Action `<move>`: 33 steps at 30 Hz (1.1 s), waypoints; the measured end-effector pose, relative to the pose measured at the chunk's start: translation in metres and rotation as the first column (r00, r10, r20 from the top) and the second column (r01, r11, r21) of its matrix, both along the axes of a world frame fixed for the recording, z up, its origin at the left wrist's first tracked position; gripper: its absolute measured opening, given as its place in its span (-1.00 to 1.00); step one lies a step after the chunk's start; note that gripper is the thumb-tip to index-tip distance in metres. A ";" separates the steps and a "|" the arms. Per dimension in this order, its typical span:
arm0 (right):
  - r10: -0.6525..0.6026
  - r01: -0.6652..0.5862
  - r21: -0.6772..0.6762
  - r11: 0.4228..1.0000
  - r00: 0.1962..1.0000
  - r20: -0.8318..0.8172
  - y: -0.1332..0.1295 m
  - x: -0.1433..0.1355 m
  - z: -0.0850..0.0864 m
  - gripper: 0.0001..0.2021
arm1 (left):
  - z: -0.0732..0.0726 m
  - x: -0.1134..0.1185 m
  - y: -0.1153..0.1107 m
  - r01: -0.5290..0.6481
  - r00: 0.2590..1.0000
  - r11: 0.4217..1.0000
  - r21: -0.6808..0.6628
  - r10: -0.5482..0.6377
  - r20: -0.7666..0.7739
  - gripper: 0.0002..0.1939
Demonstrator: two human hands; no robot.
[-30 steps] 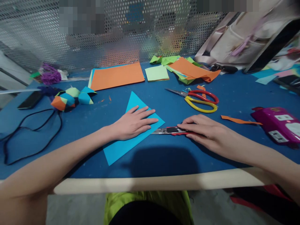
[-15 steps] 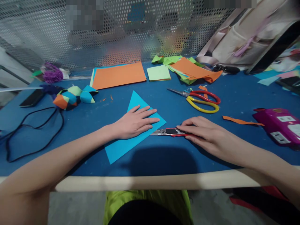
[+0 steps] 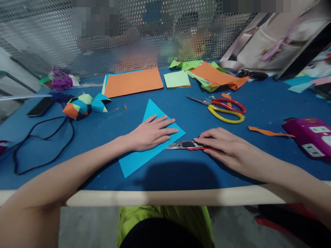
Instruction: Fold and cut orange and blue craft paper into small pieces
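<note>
A folded sheet of blue paper lies on the blue tabletop, one corner toward the back and another toward the right. My left hand rests flat across its middle, fingers spread and pointing right. In my right hand is a utility knife with a red and black body, held low over the table. Its blade points left and meets the paper's lower right edge near my left fingertips. Whether the tip lies inside the fold or under the sheet, I cannot tell.
Scissors with red and yellow handles lie behind my right hand. Orange sheets, a pale green pad and paper scraps line the back. A folded-paper model and black cord are left; a purple power strip is right.
The whole view has shifted slightly. My left hand stays pressed on the blue paper, and the knife blade remains at its edge with almost no visible movement.
</note>
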State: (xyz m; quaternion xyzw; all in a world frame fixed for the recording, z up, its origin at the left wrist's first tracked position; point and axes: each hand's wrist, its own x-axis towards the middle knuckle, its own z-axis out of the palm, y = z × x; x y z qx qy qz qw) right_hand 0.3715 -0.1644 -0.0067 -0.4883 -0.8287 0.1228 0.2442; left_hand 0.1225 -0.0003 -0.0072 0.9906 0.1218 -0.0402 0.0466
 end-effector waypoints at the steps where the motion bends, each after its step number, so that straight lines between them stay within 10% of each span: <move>1: -0.001 0.001 0.001 1.000 1.000 -0.001 0.000 0.000 0.000 -0.67 | 0.000 0.000 0.000 0.000 1.000 1.000 0.000 0.000 0.004 -0.50; 33: 0.020 -0.020 -0.020 1.000 1.000 -0.018 0.001 -0.012 -0.003 -0.67 | 0.001 0.001 -0.003 -0.032 0.999 0.999 -0.013 0.031 -0.019 -0.52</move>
